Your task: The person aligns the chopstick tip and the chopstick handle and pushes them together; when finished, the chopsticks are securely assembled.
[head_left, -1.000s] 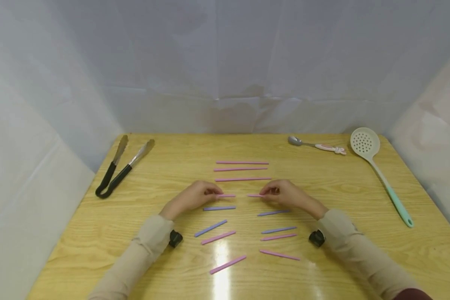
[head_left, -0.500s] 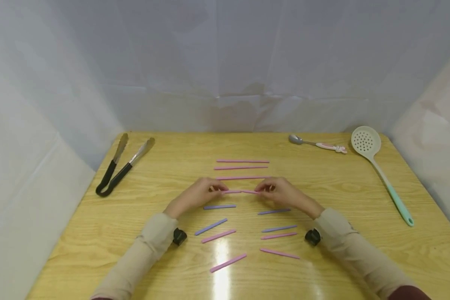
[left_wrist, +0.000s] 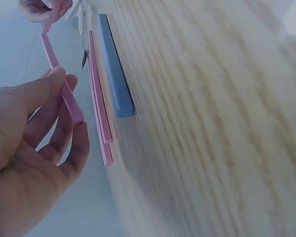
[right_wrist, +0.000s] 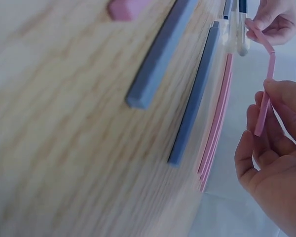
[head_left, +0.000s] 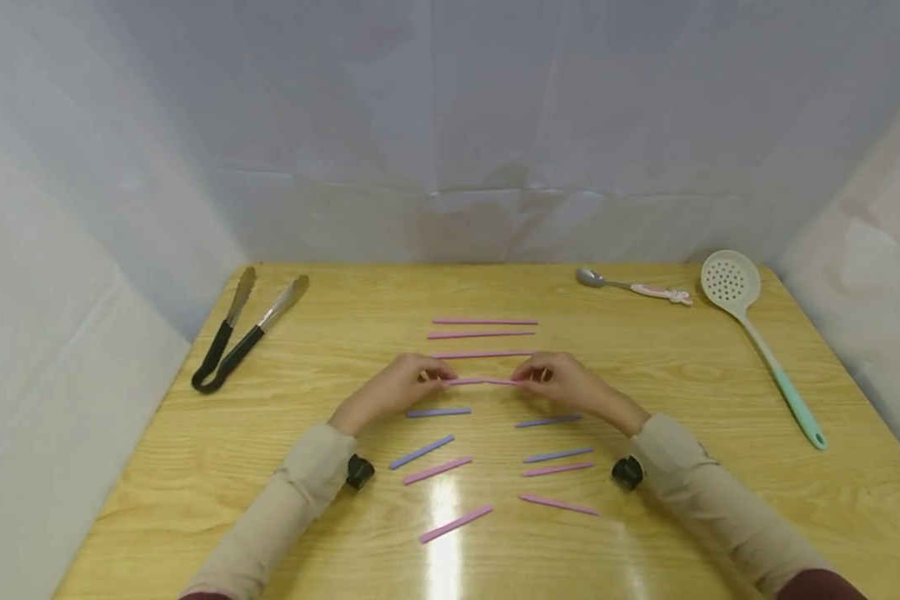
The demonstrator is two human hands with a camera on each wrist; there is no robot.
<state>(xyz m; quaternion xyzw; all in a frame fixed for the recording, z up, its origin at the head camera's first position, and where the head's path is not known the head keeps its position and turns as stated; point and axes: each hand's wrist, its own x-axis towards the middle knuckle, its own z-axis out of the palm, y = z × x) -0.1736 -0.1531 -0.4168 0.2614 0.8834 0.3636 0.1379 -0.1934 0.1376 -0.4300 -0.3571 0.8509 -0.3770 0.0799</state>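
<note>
Here we watch the left hand (head_left: pixel 401 385) pinch one pink stick (head_left: pixel 465 382), the right hand (head_left: pixel 562 381) another pink stick (head_left: pixel 501 382), above the table (head_left: pixel 352 312), gripped back seemingly so their inner tips (right_wrist: pixel 272 52) can meet, though whether they're joined we can't tell.

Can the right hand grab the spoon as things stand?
Not straight away, I'd judge: the right hand pinches a pink stick. With that set down, probably yes: nothing lies on the spoon, and no object stands between it and the hand.
</note>
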